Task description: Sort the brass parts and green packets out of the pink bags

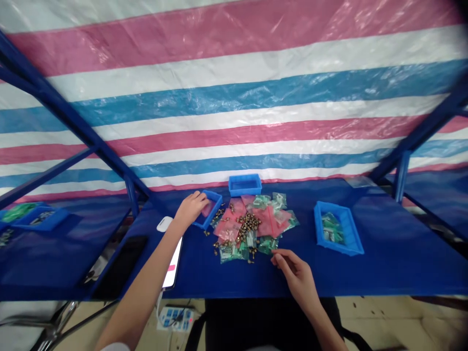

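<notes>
My left hand [190, 208] is curled over the near rim of a small blue tray [211, 208], which is tipped on its side toward the heap. My right hand [294, 272] rests on the blue table [383, 263] with its fingertips pinched at the edge of a green bag [267, 243]. Between the hands lies a heap of pink bags [234, 222] and green bags, with several small brass parts [248, 223] scattered over them.
An empty blue tray [244, 185] stands behind the heap. A larger blue bin [338, 228] holding filled bags sits to the right. A phone [173, 265] and a white object [164, 224] lie at the left edge. Another bin [40, 218] is on the neighbouring bench.
</notes>
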